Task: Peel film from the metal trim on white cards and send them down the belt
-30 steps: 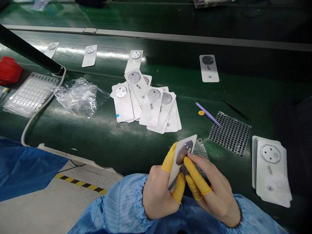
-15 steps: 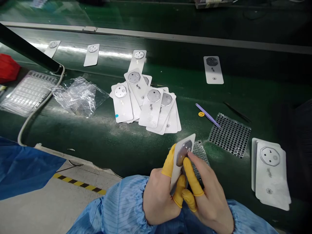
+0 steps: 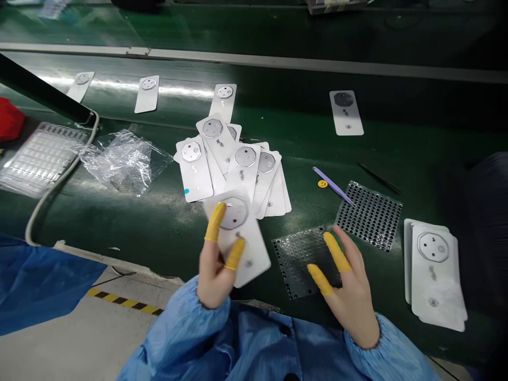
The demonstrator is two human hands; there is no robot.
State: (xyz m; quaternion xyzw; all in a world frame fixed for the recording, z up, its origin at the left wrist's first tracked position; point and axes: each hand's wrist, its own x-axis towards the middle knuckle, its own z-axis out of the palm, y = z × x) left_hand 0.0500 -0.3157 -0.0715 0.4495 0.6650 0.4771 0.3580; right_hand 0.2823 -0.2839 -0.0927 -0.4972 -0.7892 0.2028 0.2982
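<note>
My left hand [image 3: 217, 259], with yellow finger cots, grips a white phone back cover [image 3: 248, 254] with an octagonal camera plate. It is held tilted at the near edge of a loose pile of similar covers [image 3: 196, 177]. My right hand [image 3: 343, 280] is empty, its fingers spread and two in yellow cots. Below those fingers lies a clear sheet [image 3: 291, 254] with small black round pieces along its edges. Beyond it is a fuller sheet of black round pieces [image 3: 371, 217], with purple tweezers [image 3: 333, 185] resting on its corner and a small yellow disc [image 3: 322, 184] nearby.
A stack of covers [image 3: 434, 275] lies at the right. Single covers [image 3: 346, 112] are spaced along the far strip. Dark tweezers [image 3: 380, 178], crumpled clear plastic [image 3: 127, 161], a clear tray [image 3: 39, 156] and a black post [image 3: 43, 87] with a pale cable are around.
My left hand has carried the phone back cover left and forward to the pile. My right hand has let go of it and opened above the clear sheet, which is now more exposed.
</note>
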